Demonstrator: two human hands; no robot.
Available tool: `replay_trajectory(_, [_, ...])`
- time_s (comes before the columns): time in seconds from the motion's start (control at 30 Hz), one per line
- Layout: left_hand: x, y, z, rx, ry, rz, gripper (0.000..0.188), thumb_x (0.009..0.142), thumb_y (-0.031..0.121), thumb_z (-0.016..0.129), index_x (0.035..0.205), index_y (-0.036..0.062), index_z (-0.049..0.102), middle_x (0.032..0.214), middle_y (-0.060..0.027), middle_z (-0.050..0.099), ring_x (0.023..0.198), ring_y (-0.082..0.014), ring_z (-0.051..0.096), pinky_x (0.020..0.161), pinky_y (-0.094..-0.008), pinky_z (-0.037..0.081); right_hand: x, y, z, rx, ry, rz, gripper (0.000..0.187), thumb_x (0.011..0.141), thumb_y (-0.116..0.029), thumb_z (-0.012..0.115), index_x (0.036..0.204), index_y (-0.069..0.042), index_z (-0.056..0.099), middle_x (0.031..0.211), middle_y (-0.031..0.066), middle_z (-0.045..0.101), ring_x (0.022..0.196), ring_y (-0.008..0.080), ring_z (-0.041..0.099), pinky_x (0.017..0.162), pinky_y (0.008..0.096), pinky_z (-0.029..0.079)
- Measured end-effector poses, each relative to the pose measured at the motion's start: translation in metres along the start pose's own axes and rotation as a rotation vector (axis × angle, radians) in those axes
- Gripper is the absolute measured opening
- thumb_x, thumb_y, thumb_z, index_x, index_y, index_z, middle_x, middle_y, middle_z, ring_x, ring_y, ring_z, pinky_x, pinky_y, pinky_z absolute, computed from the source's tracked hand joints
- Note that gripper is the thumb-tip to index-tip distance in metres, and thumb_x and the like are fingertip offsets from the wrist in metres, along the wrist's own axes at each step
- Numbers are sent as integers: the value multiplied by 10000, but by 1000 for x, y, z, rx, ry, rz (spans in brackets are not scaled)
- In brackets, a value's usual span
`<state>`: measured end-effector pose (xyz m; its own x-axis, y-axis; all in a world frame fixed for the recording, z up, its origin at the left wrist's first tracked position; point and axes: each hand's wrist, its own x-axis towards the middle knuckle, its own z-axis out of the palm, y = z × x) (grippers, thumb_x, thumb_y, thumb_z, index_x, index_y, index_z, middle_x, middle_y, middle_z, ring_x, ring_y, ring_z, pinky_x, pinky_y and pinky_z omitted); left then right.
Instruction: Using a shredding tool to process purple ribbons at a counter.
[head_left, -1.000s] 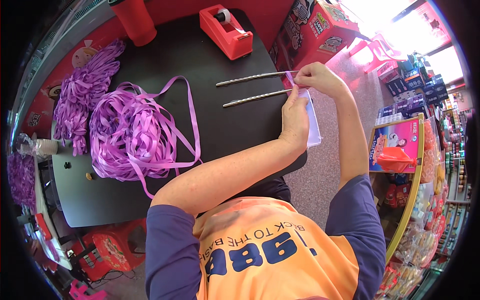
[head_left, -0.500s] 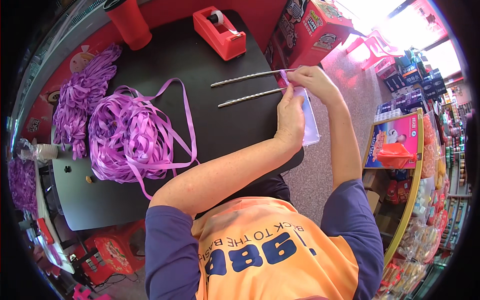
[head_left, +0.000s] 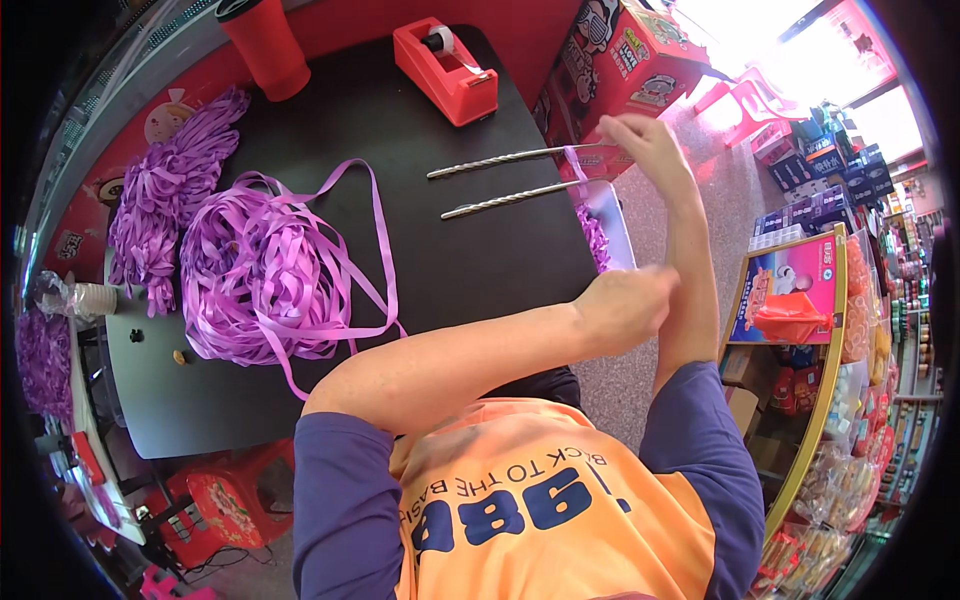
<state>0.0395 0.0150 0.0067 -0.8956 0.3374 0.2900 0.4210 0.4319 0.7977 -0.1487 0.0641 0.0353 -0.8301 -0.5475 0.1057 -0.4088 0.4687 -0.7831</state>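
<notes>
Two twisted metal rods (head_left: pixel 510 202) jut over the table's right edge, side by side, with a band of purple ribbon (head_left: pixel 575 165) around them near that end. My right hand (head_left: pixel 650 155) is raised beside the far rod's end, fingers curled together; whatever it pinches is too small to make out. Nearer my body, my left hand (head_left: pixel 622 312) is closed, its fingertips blurred, and its grip is hidden. Below the rods, a pale bin (head_left: pixel 617 225) contains short purple ribbon pieces (head_left: pixel 592 238). A loose heap of purple ribbon (head_left: pixel 265 275) lies on the table's left, one strand looping rightward.
A bundle of purple ribbon (head_left: pixel 170 190) lies at the far left of the black table (head_left: pixel 420 270). A red tape dispenser (head_left: pixel 450 75) and a red cup (head_left: pixel 265 50) stand at the back. On the right is a gold-edged display case (head_left: pixel 838 300).
My left hand has dropped away from the rods toward my body. My right hand has moved slightly right, off the ribbon. The pale bin's purple pieces have come into view.
</notes>
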Motion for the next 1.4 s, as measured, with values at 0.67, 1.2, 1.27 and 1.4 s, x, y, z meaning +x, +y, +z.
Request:
replay_trajectory(0.67, [-6, -12, 10, 432, -283, 592, 87, 768, 122, 543, 756, 48, 585, 750, -64, 605, 751, -217, 630, 731, -331, 490, 29, 81, -44, -12, -475, 307, 233, 825, -241, 649, 886, -19, 680, 726, 37, 657, 640, 63, 592, 555, 202, 449])
replay_trajectory(1.2, [-16, -1, 29, 858, -581, 759, 118, 755, 123, 588, 733, 123, 703, 774, -8, 690, 722, -197, 667, 584, -351, 507, -84, -28, 13, 285, 251, -238, 184, 916, -102, 535, 1031, -18, 650, 939, 68, 658, 877, 123, 597, 784, 254, 466])
replay_trajectory(1.27, [-15, -2, 29, 913, -598, 776, 122, 754, 120, 596, 736, 124, 716, 782, 2, 697, 722, -194, 672, 564, -360, 513, -93, -85, 26, 246, -164, -437, 140, 868, -60, 580, 962, 6, 660, 893, 62, 670, 850, 143, 619, 763, 263, 476])
replay_trajectory(1.4, [-14, 4, 26, 945, -719, 686, 153, 795, 121, 571, 791, 140, 723, 832, 15, 700, 791, -186, 672, 594, -356, 524, -91, -172, 76, 74, -620, -892, 112, 827, -34, 597, 915, 3, 654, 874, 114, 649, 807, 204, 618, 721, 299, 485])
